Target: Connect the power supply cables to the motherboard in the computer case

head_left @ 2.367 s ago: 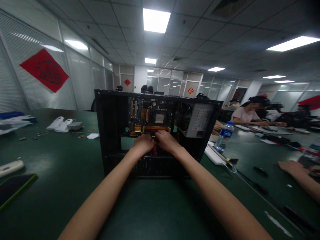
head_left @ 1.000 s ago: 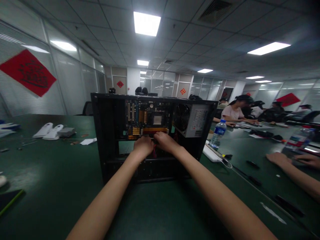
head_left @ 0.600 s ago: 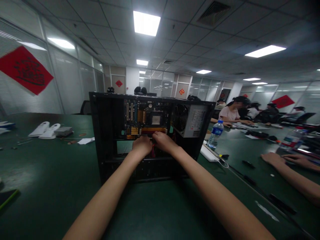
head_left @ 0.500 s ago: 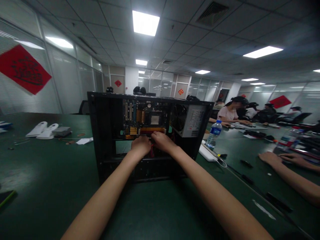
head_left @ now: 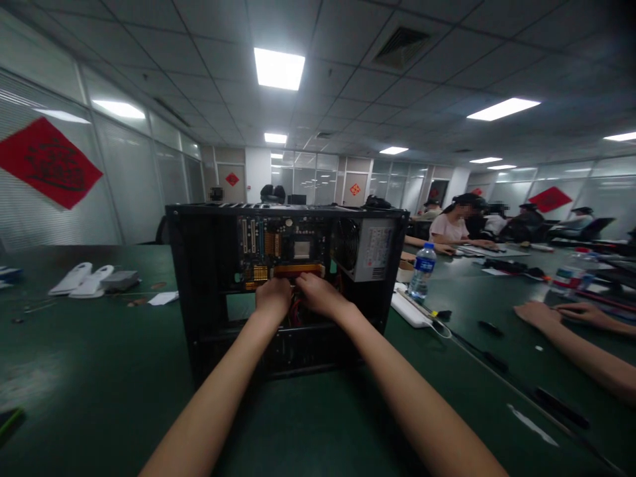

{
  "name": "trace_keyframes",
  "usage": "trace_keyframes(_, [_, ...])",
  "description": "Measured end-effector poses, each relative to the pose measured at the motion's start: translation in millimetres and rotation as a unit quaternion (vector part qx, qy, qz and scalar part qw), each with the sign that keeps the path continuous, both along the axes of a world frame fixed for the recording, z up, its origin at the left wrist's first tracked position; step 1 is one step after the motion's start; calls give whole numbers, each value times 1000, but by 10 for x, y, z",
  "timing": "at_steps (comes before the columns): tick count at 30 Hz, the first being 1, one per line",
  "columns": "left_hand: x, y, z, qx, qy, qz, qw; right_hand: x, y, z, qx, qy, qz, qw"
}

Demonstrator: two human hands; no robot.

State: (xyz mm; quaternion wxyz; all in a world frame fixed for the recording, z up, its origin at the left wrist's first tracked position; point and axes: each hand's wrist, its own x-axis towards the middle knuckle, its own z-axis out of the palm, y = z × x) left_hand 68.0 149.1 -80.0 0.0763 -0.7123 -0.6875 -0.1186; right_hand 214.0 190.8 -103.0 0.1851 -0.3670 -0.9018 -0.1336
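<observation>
The room is a wide office with glass partitions, a red diamond-shaped paper [head_left: 50, 162] on the left wall, and a dark green tabletop [head_left: 89, 371] in front of you. In the head view, an open black computer case [head_left: 313, 351] stands upright on that tabletop, straight ahead, its open side facing you. The motherboard [head_left: 285, 255] sits in its upper middle, with the power supply [head_left: 373, 248] to the right of the board.

Your left hand [head_left: 273, 297] and right hand [head_left: 320, 296] are side by side at the board's lower edge, just below the orange slots [head_left: 297, 271]. Your fingers curl inward, but their tips are hidden, so I cannot tell whether either grip is narrow or closed on something. Reddish cables [head_left: 296, 313] show between and below your hands.

Compared with half a second ago, your view tilts up a little: the case sits lower, and slightly more of the cables shows. Your hands remain at the same edge of the board, so the work appears to be at the same spot.

A bottle [head_left: 422, 271] stands to the right of the case.
</observation>
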Motion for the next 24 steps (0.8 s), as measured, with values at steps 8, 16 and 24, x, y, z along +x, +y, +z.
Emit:
trace_keyframes(8, [1, 19, -30, -8, -1, -7, 1000, 120, -2, -46, -40, 99, -43, 993])
trace_keyframes(16, [40, -14, 3, -12, 15, -1, 1000, 113, -41, 11, -63, 88, -127, 986])
trace_keyframes(24, [50, -21, -7, -8, 25, 2, 1000, 104, -64, 39, -64, 85, -154, 982])
